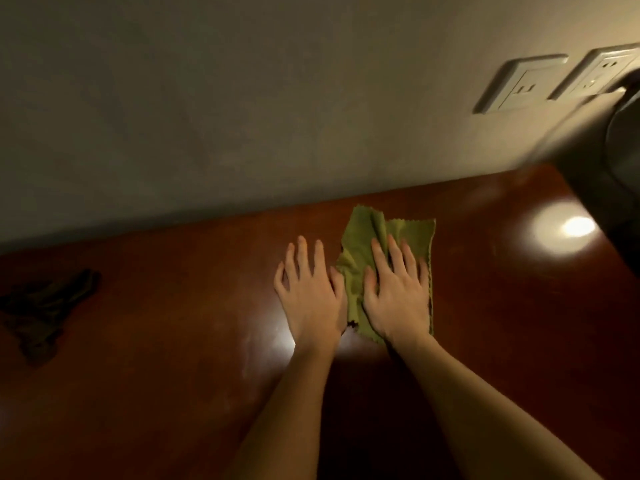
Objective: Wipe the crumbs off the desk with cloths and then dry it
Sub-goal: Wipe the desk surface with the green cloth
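Head view: right hand point(394, 292) presses green cloth point(410, 233), left hand point(311, 292) desk point(173, 341), fingers point(396, 256) straight.

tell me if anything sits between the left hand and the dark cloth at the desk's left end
Nothing visible does. The left hand lies flat on the desk beside the green cloth, and only bare wood shows between it and the dark cloth.

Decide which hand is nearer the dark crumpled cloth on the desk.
Left. The left hand lies flat on the desk, well right of the dark cloth; the right hand is farther right, pressing the green cloth.
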`<state>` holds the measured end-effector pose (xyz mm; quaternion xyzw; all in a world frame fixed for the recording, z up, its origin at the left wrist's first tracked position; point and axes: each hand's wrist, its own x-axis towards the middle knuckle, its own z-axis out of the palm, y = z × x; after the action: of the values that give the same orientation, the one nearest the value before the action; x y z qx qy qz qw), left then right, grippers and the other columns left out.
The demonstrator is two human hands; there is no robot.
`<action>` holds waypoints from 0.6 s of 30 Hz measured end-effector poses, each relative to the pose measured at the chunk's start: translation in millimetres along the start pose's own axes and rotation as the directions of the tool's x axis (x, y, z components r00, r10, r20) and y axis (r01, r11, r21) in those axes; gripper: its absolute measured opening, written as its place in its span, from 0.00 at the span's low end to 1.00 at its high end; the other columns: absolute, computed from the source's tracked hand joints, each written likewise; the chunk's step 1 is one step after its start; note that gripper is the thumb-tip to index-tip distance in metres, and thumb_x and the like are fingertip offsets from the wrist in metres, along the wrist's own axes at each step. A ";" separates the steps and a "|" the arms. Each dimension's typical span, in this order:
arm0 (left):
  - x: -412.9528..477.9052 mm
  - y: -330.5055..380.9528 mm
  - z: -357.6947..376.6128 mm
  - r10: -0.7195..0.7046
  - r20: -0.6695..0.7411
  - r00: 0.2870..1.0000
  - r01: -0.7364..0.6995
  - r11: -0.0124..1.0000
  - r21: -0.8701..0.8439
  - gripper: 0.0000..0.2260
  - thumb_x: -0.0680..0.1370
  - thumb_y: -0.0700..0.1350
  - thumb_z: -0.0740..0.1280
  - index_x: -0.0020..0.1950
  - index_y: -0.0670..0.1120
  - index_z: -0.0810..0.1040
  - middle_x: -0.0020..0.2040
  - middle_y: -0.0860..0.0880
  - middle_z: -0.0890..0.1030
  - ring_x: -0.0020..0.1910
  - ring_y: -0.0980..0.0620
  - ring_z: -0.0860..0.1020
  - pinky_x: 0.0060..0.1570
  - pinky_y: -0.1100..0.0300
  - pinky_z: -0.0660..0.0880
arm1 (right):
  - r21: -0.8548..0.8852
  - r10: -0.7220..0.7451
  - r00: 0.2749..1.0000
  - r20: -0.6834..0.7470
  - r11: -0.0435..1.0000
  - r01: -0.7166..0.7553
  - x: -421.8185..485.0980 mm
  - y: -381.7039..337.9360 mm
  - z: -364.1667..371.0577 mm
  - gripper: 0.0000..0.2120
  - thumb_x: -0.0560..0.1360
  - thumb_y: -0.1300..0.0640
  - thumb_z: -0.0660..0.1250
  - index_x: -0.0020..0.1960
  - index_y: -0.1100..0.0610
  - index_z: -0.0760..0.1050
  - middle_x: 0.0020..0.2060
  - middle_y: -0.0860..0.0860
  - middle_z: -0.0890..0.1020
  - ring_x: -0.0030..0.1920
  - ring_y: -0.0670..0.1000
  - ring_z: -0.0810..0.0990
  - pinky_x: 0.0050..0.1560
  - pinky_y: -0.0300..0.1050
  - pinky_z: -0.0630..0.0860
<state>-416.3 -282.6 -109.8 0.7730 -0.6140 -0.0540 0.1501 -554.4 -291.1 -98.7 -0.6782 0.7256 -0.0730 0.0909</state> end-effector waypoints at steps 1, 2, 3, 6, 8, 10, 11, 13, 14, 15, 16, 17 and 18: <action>0.0 0.3 0.9 -0.007 0.002 1.000 0.007 1.000 0.012 0.25 0.83 0.54 0.57 0.80 0.50 0.69 0.82 0.46 0.66 0.82 0.45 0.61 0.76 0.44 0.60 | 0.001 -0.041 0.999 0.011 0.999 0.041 14.8 -0.5 1.0 0.28 0.85 0.43 0.52 0.83 0.46 0.59 0.83 0.48 0.59 0.84 0.53 0.53 0.82 0.60 0.50; -0.3 0.9 2.3 -0.012 0.000 1.000 0.012 1.000 0.012 0.25 0.83 0.54 0.56 0.80 0.50 0.69 0.82 0.45 0.66 0.82 0.45 0.61 0.76 0.44 0.60 | 0.008 -0.093 0.995 0.018 0.996 0.093 33.3 0.2 1.9 0.28 0.85 0.43 0.52 0.83 0.46 0.59 0.83 0.48 0.59 0.84 0.53 0.52 0.82 0.60 0.51; -0.4 1.9 3.1 -0.014 -0.005 1.000 0.014 1.000 0.010 0.25 0.83 0.54 0.56 0.80 0.50 0.69 0.82 0.45 0.66 0.82 0.45 0.60 0.76 0.44 0.60 | 0.020 -0.149 0.988 0.030 0.989 0.149 53.3 1.8 1.9 0.28 0.85 0.43 0.52 0.83 0.46 0.59 0.83 0.48 0.59 0.84 0.52 0.52 0.82 0.60 0.51; 0.6 3.6 4.2 0.003 -0.017 1.000 -0.003 0.999 0.033 0.25 0.82 0.54 0.55 0.79 0.50 0.70 0.81 0.45 0.66 0.82 0.45 0.60 0.76 0.43 0.60 | -0.005 -0.342 0.937 0.068 0.939 0.343 94.3 7.3 0.1 0.27 0.85 0.42 0.51 0.83 0.46 0.59 0.83 0.46 0.59 0.83 0.52 0.54 0.81 0.60 0.55; 2.7 4.0 4.6 -0.006 -0.008 1.000 0.006 1.000 0.028 0.25 0.82 0.53 0.55 0.79 0.50 0.70 0.81 0.45 0.66 0.82 0.45 0.60 0.76 0.43 0.60 | -0.020 -0.415 0.906 0.083 0.908 0.418 89.3 8.3 1.1 0.28 0.85 0.42 0.52 0.83 0.46 0.60 0.83 0.46 0.60 0.83 0.52 0.54 0.81 0.59 0.55; 2.8 4.7 2.4 -0.016 0.009 1.000 0.016 1.000 0.016 0.25 0.82 0.52 0.54 0.78 0.50 0.71 0.81 0.45 0.67 0.81 0.45 0.61 0.76 0.43 0.61 | -0.019 -0.436 0.895 0.092 0.898 0.439 58.5 11.4 -1.4 0.28 0.84 0.43 0.53 0.83 0.46 0.60 0.83 0.46 0.59 0.83 0.53 0.54 0.81 0.59 0.55; 2.3 5.1 0.3 -0.016 0.007 1.000 0.015 1.000 0.023 0.25 0.82 0.52 0.53 0.78 0.50 0.71 0.81 0.45 0.68 0.81 0.45 0.62 0.75 0.43 0.62 | -0.024 -0.432 0.896 0.101 0.899 0.437 40.6 13.0 -2.9 0.28 0.84 0.43 0.53 0.83 0.46 0.59 0.83 0.46 0.58 0.84 0.52 0.53 0.82 0.58 0.54; 3.0 5.1 -1.8 -0.009 0.005 1.000 0.009 0.999 0.035 0.26 0.82 0.52 0.53 0.78 0.50 0.72 0.80 0.45 0.68 0.81 0.45 0.64 0.75 0.43 0.63 | -0.019 -0.433 0.889 0.149 0.897 0.441 13.7 15.6 -5.5 0.28 0.84 0.44 0.53 0.83 0.46 0.59 0.84 0.45 0.55 0.84 0.51 0.51 0.82 0.58 0.52; 3.6 5.8 -1.2 -0.009 0.002 1.000 0.009 0.999 0.036 0.26 0.82 0.52 0.53 0.78 0.50 0.72 0.80 0.46 0.69 0.81 0.45 0.64 0.75 0.44 0.63 | -0.015 -0.433 0.889 0.152 0.898 0.440 10.2 17.0 -7.2 0.28 0.84 0.43 0.52 0.83 0.46 0.59 0.84 0.45 0.55 0.84 0.50 0.51 0.82 0.58 0.52; 3.7 5.9 0.1 -0.011 -0.006 1.000 0.011 0.999 0.040 0.26 0.82 0.53 0.53 0.78 0.50 0.72 0.80 0.46 0.69 0.80 0.45 0.64 0.75 0.44 0.63 | -0.014 -0.423 0.894 0.144 0.903 0.430 13.6 17.4 -7.6 0.28 0.84 0.43 0.51 0.83 0.46 0.59 0.84 0.44 0.55 0.84 0.50 0.51 0.82 0.57 0.52; 3.5 5.2 1.8 -0.015 -0.009 1.000 0.016 0.999 0.047 0.25 0.82 0.53 0.54 0.78 0.50 0.72 0.80 0.45 0.69 0.80 0.45 0.64 0.75 0.44 0.63 | -0.015 -0.396 0.908 0.135 0.916 0.401 21.7 16.3 -6.1 0.28 0.84 0.42 0.51 0.83 0.46 0.58 0.84 0.44 0.55 0.83 0.50 0.52 0.83 0.57 0.52; 3.3 3.2 3.4 -0.021 -0.010 1.000 0.021 0.998 0.053 0.25 0.82 0.53 0.54 0.78 0.50 0.72 0.80 0.45 0.69 0.80 0.45 0.64 0.74 0.44 0.62 | -0.013 -0.351 0.929 0.114 0.935 0.355 34.6 14.2 -3.3 0.28 0.84 0.41 0.50 0.83 0.46 0.58 0.84 0.45 0.56 0.83 0.50 0.52 0.83 0.56 0.51; 3.5 2.8 5.1 -0.024 -0.021 0.999 0.025 0.999 0.048 0.25 0.82 0.53 0.55 0.78 0.50 0.71 0.80 0.45 0.69 0.80 0.45 0.63 0.74 0.44 0.62 | -0.010 -0.298 0.951 0.080 0.954 0.299 51.9 12.3 -1.4 0.29 0.84 0.41 0.50 0.84 0.46 0.58 0.84 0.45 0.57 0.83 0.51 0.53 0.83 0.56 0.52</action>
<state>-419.5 -287.4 -113.5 0.7845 -0.6040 -0.0331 0.1367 -569.9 -342.0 -101.8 -0.7832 0.6115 -0.0518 0.0994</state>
